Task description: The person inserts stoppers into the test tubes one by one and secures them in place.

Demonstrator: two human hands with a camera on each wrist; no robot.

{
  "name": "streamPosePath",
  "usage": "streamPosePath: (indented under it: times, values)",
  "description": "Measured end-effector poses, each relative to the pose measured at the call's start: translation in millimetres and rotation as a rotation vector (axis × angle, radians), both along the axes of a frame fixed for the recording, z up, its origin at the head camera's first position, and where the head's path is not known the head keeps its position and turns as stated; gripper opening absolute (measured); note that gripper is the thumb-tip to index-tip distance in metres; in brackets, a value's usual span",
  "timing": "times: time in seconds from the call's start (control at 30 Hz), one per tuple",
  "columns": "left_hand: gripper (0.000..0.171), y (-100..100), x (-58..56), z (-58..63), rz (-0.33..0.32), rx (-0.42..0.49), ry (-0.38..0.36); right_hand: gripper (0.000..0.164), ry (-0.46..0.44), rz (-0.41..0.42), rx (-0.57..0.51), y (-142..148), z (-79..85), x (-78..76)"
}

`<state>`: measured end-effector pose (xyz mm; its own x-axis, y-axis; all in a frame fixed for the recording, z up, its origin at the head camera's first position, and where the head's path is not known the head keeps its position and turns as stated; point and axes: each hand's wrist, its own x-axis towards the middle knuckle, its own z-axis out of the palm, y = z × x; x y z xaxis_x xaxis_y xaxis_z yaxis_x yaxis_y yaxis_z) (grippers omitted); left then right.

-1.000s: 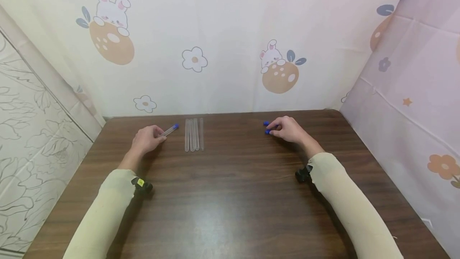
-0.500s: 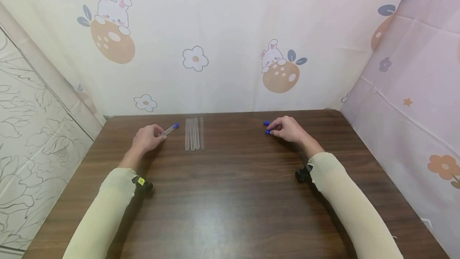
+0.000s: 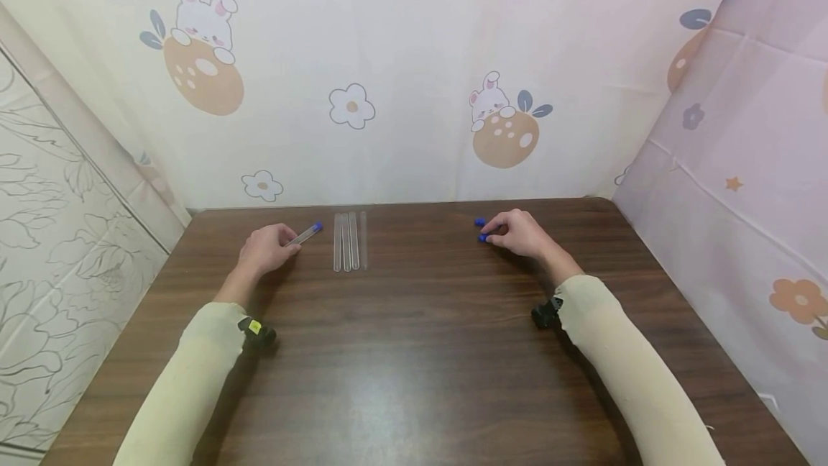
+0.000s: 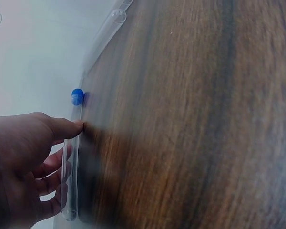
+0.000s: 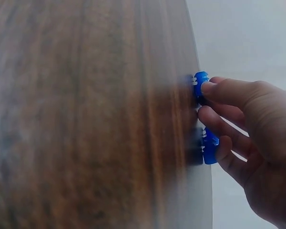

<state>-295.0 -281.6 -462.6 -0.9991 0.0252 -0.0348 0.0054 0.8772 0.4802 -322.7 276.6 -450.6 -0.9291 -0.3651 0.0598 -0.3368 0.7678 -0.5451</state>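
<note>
While my left hand [image 3: 267, 247] pinches the capped test tube [image 4: 72, 191] near the bench's [image 3: 414, 351] far-left corner, my right hand [image 3: 520, 233] pinches a blue cap [image 5: 199, 80] near the far edge; a light, square hold should suit both.

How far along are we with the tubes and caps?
Done: one tube appears capped, with a blue end piece. In hand: the left hand holds that tube, and the right hand pinches a blue cap. Remaining, apparently: four clear tubes lying side by side with no blue on them, and at least one other cap by the right hand.
</note>
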Motion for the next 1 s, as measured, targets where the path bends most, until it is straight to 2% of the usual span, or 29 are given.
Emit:
streamPosePath:
  times: [0.4,1.0]
  values:
    - [0.034,9,9.8,17.6,-0.028,0.006,-0.001,0.018,-0.002,-0.017,0.000,0,1.1,1.9]
    - [0.036,11,8.0,16.5,-0.019,-0.001,-0.006,0.016,-0.012,-0.013,-0.008,0,-1.3,1.1]
